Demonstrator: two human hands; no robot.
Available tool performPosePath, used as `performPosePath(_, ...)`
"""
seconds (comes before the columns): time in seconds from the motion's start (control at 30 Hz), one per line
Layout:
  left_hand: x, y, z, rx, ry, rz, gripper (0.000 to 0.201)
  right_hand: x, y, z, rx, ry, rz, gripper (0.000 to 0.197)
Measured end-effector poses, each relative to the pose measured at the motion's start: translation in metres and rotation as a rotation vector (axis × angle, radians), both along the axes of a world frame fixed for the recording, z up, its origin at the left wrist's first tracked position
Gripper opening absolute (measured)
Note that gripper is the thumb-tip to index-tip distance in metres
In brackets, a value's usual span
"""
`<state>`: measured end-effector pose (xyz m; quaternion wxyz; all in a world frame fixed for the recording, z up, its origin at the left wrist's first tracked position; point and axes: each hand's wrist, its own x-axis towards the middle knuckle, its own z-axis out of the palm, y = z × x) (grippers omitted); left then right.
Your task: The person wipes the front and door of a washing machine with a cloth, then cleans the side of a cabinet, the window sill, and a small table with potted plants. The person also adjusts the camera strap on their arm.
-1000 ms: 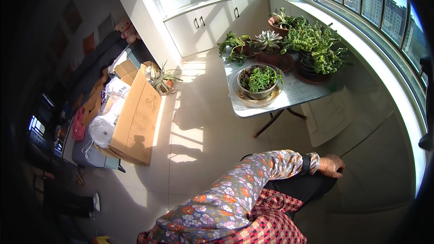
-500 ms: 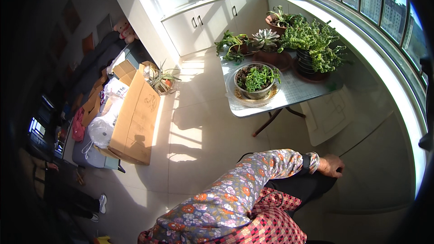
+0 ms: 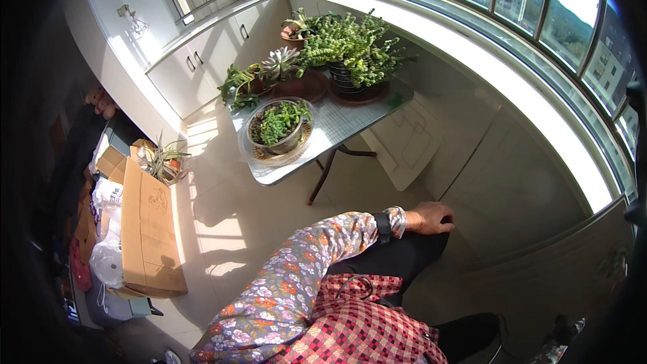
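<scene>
Sunlight pours across the tiled floor [image 3: 222,209] as we look down. Biggest thing here is the small grey table [image 3: 337,131] by the curved window [image 3: 512,47], loaded with plants. Along the floor's left edge lies a long flat cardboard box [image 3: 151,229], with bags and a small spiky plant [image 3: 165,162] at its far end. On the table's far edge we see a bushy green plant [image 3: 357,44] in a dark pot; at the near left corner sits a round bowl of succulents [image 3: 280,128] on a woven tray. Between them sits a rosette succulent [image 3: 280,64]. Down low, one hand [image 3: 428,218] in a floral sleeve [image 3: 303,276] with a dark wristband rests on a dark-trousered knee [image 3: 418,249], fingers curled loosely, gripping nothing. It is well apart from the table. Which hand it is, we cannot tell; the other is out of sight.
</scene>
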<state>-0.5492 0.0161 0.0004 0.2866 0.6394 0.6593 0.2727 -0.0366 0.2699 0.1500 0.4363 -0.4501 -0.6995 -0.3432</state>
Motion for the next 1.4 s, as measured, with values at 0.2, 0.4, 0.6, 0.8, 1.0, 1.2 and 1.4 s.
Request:
performPosePath(0.2,-0.001,0.002,0.004,0.056,0.026,-0.065,0.034,-0.028,-0.067,-0.062,-0.465,-0.195,-0.07,0.045)
performPosePath(0.4,0.012,0.009,0.012,0.059,0.038,-0.079,0.033,-0.055,-0.087,-0.062,-0.498,-0.105,0.132,0.041)
performPosePath(0.6,0.023,0.013,0.016,0.064,0.038,-0.118,0.033,-0.089,-0.046,0.047,-0.011,0.041,0.13,0.04)
performPosePath(0.8,0.025,0.015,0.015,0.066,0.037,-0.114,0.033,-0.124,-0.04,0.063,0.082,0.097,0.132,0.042)
performPosePath(1.0,0.024,0.016,0.008,0.092,0.003,-0.106,0.03,-0.147,-0.071,-0.037,-0.245,-0.033,0.261,0.032)
performPosePath(1.2,0.029,0.025,0.0,0.176,0.001,-0.168,0.024,-0.153,-0.095,-0.062,-0.706,0.075,0.424,0.022)
performPosePath(1.4,0.047,0.046,0.035,-0.046,-0.054,-0.279,0.029,-0.2,-0.134,-0.013,-0.716,0.511,0.789,0.029)
